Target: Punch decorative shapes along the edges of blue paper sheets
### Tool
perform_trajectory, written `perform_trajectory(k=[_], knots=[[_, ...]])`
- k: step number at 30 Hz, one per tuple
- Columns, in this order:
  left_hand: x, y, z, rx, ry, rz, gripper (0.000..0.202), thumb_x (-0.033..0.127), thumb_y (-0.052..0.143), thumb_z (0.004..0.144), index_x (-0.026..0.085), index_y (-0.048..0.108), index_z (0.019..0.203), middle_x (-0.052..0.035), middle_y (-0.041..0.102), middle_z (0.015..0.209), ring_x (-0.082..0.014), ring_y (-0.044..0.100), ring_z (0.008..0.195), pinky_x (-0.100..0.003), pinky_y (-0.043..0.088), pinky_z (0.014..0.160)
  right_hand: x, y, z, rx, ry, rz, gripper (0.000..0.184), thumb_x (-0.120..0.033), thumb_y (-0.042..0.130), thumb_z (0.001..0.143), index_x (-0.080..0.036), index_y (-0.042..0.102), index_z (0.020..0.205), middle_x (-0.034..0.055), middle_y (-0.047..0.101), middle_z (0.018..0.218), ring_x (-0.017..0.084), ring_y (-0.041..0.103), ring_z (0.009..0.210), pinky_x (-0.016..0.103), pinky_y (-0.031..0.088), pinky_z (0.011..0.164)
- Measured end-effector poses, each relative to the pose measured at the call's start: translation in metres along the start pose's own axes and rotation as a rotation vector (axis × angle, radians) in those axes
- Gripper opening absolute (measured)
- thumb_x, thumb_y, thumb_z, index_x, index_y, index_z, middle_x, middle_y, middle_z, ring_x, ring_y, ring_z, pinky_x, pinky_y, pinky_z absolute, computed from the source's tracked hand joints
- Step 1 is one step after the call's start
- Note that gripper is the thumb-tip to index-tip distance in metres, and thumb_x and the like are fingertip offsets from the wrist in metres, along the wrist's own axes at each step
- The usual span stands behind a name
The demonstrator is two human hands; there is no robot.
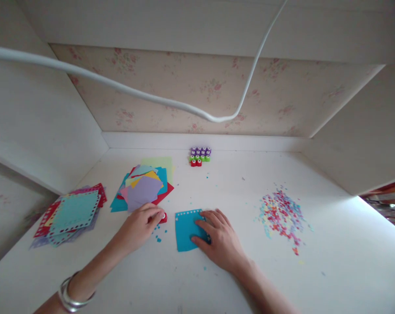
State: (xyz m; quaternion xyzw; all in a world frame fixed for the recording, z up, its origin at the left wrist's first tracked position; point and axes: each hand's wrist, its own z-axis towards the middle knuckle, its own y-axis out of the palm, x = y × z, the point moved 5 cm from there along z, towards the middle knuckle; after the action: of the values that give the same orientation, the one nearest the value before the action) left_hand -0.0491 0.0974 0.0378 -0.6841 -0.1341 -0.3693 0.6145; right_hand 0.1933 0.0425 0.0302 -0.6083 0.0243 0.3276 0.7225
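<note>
A blue paper square [186,229] with a row of punched holes along its top edge lies on the white desk [217,187]. My right hand [218,237] rests on its right side, fingers spread flat and pressing it down. Just left of the sheet, my left hand [143,224] is curled over a small red paper punch [163,216], of which only the tip shows. A few blue punched bits [158,237] lie below the punch.
A pile of plain coloured paper squares [145,187] sits behind my left hand. Punched sheets [73,211] are stacked at the far left. Several small punches [200,155] stand by the back wall. Confetti [280,216] is scattered right. A white cable [184,104] hangs overhead.
</note>
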Motion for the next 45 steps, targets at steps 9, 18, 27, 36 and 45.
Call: perform_trajectory(k=[9, 18, 27, 36, 45], knots=[[0.007, 0.015, -0.017, 0.185, 0.109, 0.031, 0.023, 0.034, 0.063, 0.091, 0.027, 0.068, 0.112, -0.0025, 0.073, 0.110, -0.0196, 0.072, 0.090, -0.029, 0.059, 0.083, -0.001, -0.005, 0.001, 0.077, -0.017, 0.094, 0.036, -0.039, 0.061, 0.094, -0.023, 0.061, 0.126, 0.0115, 0.065, 0.126, 0.028, 0.058, 0.119, 0.056, 0.041, 0.108], [0.061, 0.049, -0.013, 0.138, 0.342, -0.044, 0.025, 0.029, 0.058, 0.096, 0.027, 0.059, 0.122, -0.0037, 0.074, 0.104, -0.0193, 0.073, 0.085, -0.032, 0.062, 0.081, -0.013, -0.009, 0.004, 0.099, -0.066, 0.466, 0.033, -0.031, 0.055, 0.098, -0.025, 0.059, 0.130, 0.0070, 0.070, 0.118, 0.018, 0.066, 0.107, 0.032, 0.055, 0.094], [0.048, 0.045, -0.016, 0.169, 0.407, 0.122, 0.023, 0.030, 0.054, 0.099, 0.025, 0.064, 0.119, -0.0072, 0.070, 0.118, -0.0242, 0.067, 0.108, -0.039, 0.058, 0.093, 0.044, -0.017, 0.009, 0.297, 0.286, 0.597, 0.025, -0.040, 0.060, 0.094, -0.022, 0.070, 0.109, 0.0083, 0.075, 0.106, 0.022, 0.072, 0.096, 0.039, 0.058, 0.087], [0.049, 0.049, -0.015, 0.096, 0.478, 0.301, 0.022, 0.026, 0.053, 0.098, 0.022, 0.072, 0.109, -0.0072, 0.072, 0.115, -0.0270, 0.065, 0.108, -0.050, 0.051, 0.097, 0.158, -0.060, 0.008, 0.538, 0.675, 0.213, 0.047, -0.056, 0.060, 0.083, -0.018, 0.073, 0.106, 0.0133, 0.077, 0.098, 0.029, 0.072, 0.090, 0.044, 0.055, 0.085], [0.050, 0.068, -0.021, 0.081, 0.375, 0.327, 0.031, 0.029, 0.057, 0.096, 0.021, 0.063, 0.125, -0.0105, 0.066, 0.119, -0.0299, 0.063, 0.105, -0.049, 0.050, 0.089, 0.167, -0.071, 0.021, 0.486, 0.675, -0.067, 0.039, -0.051, 0.057, 0.082, -0.020, 0.070, 0.102, 0.0104, 0.073, 0.094, 0.026, 0.068, 0.082, 0.040, 0.050, 0.077]])
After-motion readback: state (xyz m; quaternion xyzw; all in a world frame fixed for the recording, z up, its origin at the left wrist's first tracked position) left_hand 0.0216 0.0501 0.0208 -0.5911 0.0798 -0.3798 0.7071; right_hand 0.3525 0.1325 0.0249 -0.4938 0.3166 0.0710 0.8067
